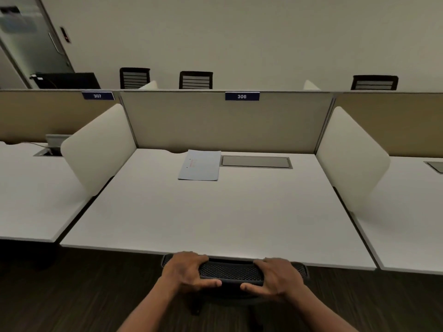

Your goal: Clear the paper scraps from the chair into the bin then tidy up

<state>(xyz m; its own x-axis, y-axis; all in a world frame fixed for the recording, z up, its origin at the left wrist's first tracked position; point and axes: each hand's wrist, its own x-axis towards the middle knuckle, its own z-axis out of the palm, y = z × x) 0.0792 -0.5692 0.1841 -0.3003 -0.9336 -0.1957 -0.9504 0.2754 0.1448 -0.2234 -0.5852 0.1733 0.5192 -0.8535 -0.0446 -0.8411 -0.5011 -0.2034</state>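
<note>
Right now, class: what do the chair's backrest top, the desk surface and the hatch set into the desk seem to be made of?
Chair backrest, gripped by the left hand and right hand: black woven mesh, shown by its fine dotted grid; its rim looks like matte plastic.
Desk: smooth white laminate, probably; even, matte, with no grain.
Cable hatch: grey brushed metal, likely, given its dull sheen and thin frame.
</note>
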